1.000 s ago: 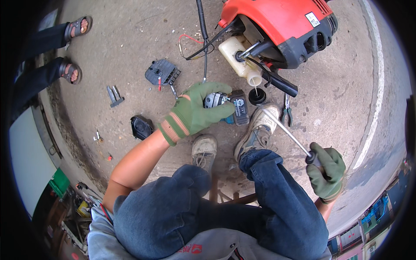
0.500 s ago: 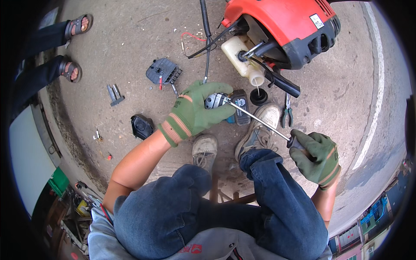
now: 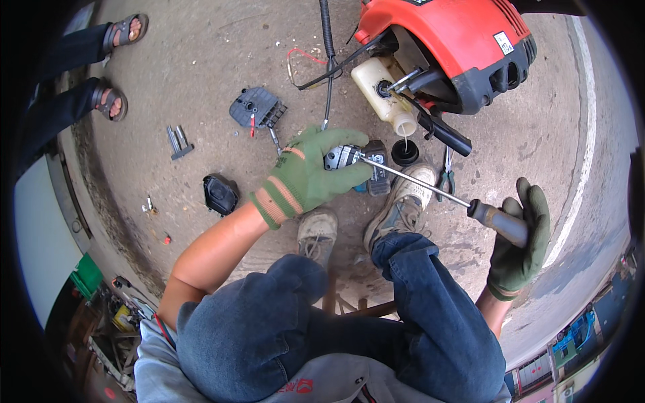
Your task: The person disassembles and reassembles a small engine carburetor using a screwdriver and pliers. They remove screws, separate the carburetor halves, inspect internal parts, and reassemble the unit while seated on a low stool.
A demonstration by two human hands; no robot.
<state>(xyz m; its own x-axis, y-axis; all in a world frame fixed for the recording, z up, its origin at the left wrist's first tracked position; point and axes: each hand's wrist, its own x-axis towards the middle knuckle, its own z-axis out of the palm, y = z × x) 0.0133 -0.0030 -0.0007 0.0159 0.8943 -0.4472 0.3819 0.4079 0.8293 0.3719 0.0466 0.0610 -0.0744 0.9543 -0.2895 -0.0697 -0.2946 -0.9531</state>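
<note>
Left green-gloved hand (image 3: 310, 170) grips a small silver metal block (image 3: 341, 157); right of the block, a grey-handled steel screwdriver (image 3: 490, 217), tip at its edge, rests against the right green-gloved hand (image 3: 521, 260), fingers outstretched.

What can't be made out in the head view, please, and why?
Head view:
Silver metal part: partly hidden by the left hand.
Screwdriver tip: too small to tell its seating.
Red machine: part cut off by the upper edge.
Bystander: upper body lost beyond the dark rim.
</note>
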